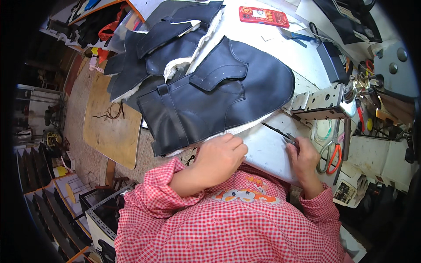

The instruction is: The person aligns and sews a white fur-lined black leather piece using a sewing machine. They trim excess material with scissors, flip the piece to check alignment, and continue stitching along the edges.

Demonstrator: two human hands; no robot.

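A black leather piece [258, 65] with stitched panels, a strap and white fleece lining lies across the white table. My left hand [221, 158] is closed at its near edge, knuckles up. The fingertips are hidden, so I cannot tell what they pinch. To the right, my right hand [305, 160] grips a slim dark pointed tool [277, 131], its tip toward the leather; whether it is tweezers or snips is unclear. More black fleece-lined leather pieces [169, 50] are heaped at the far left of the table.
A sewing machine's metal arm [322, 103] juts in from the right. Scissors with an orange handle [336, 158] hang or lie beside my right hand. A red rectangular case [264, 16] lies at the back. A wooden board [112, 136] stands to the left, racks [52, 206] lower left.
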